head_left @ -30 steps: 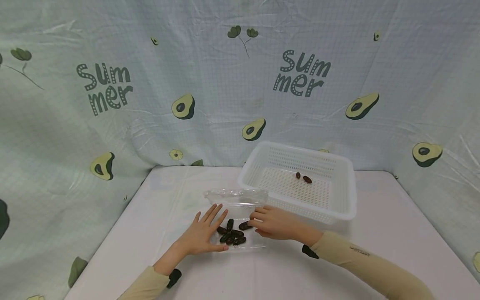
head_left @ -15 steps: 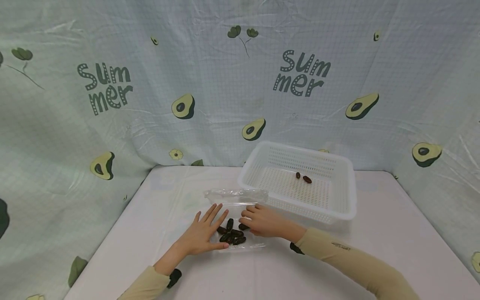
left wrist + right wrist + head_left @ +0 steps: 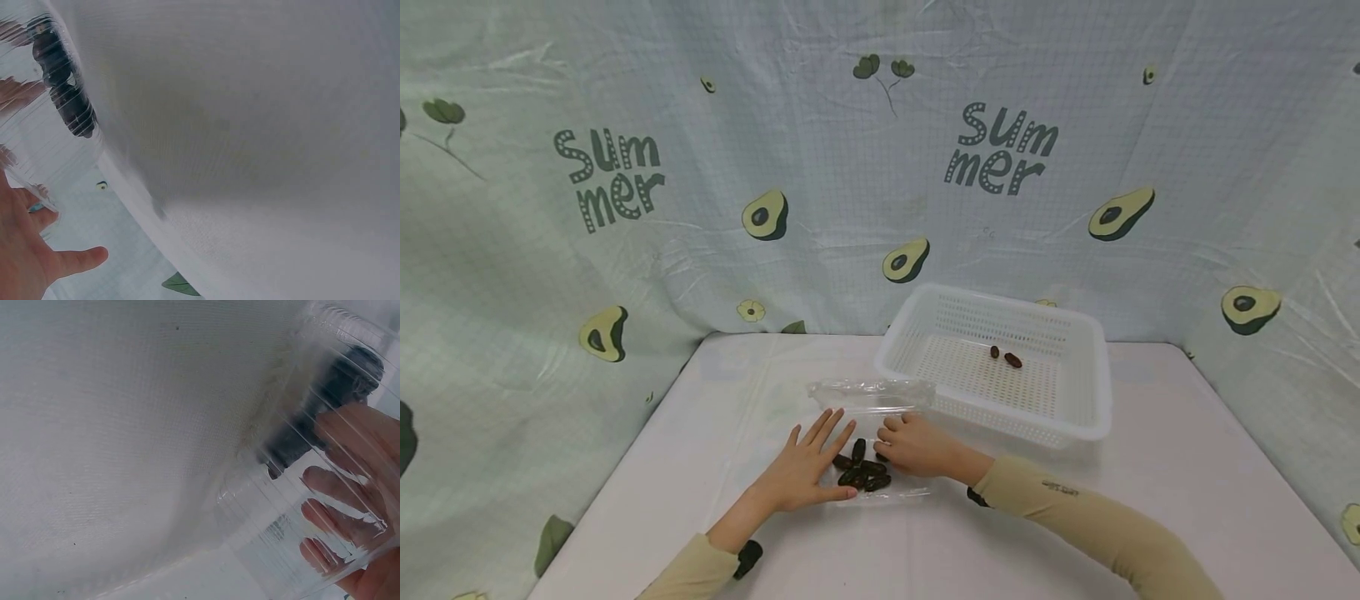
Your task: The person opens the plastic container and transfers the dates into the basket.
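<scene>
Several dark brown dates (image 3: 859, 475) lie clustered in a clear plastic clamshell box (image 3: 902, 495), whose lid (image 3: 872, 393) is folded back. My left hand (image 3: 801, 471) rests at the box's left side, fingers spread and thumb along the near edge. In the left wrist view, dates (image 3: 75, 109) appear through the ribbed wall beside the left hand (image 3: 28, 253). My right hand (image 3: 917, 447) reaches into the box's right side, curled fingers at a date (image 3: 881, 457) that they mostly cover. The right wrist view shows the right hand (image 3: 359, 481) against dark dates (image 3: 344, 375) through clear plastic.
A white perforated plastic basket (image 3: 1082, 400) stands behind and to the right of the box, with two small dates (image 3: 1004, 356) in it. The white tabletop (image 3: 1015, 558) meets a printed cloth backdrop (image 3: 827, 167) at the back and sides.
My right hand has moved left, further over the date at the box's right side, covering more of it. My left hand and the other dates have stayed in place.
</scene>
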A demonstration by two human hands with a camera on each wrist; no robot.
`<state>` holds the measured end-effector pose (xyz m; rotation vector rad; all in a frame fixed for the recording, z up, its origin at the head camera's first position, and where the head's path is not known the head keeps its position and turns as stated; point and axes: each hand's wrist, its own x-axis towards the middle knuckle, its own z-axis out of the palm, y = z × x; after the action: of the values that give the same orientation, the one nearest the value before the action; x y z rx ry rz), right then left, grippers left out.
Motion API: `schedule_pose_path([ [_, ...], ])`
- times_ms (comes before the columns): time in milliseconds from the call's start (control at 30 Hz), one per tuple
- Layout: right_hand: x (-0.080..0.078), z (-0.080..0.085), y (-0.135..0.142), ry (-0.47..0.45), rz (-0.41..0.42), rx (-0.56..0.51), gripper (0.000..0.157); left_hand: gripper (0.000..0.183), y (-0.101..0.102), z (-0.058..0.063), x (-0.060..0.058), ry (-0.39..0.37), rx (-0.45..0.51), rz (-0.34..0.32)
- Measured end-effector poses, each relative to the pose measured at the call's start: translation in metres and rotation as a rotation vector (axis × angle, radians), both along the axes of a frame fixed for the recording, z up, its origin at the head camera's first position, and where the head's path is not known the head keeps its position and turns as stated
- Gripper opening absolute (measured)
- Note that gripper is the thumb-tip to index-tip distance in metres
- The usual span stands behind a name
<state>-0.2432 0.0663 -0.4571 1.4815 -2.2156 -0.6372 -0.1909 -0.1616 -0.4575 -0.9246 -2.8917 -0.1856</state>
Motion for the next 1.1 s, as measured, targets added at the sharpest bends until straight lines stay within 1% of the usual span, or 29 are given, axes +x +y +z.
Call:
schedule_pose_path([
  [300,0.0,-0.0028,-0.0022,-0.056,-0.033,0.008,0.015,0.089,0.0005,-0.0016,0.0,0.007,0.006,0.005],
  [533,-0.0004,-0.0047,-0.0049,-0.095,-0.038,0.001,0.014,0.089,0.0005,-0.0016,0.0006,0.012,0.006,0.004],
  [833,0.0007,-0.0033,-0.0071,-0.083,-0.043,0.027,0.014,0.09,-0.0007,-0.0029,-0.0007,0.014,-0.003,0.004],
  [1100,0.0024,-0.0002,-0.0062,-0.094,-0.034,0.017,0.011,0.09,-0.0001,-0.0024,-0.0002,0.017,0.006,0.002],
])
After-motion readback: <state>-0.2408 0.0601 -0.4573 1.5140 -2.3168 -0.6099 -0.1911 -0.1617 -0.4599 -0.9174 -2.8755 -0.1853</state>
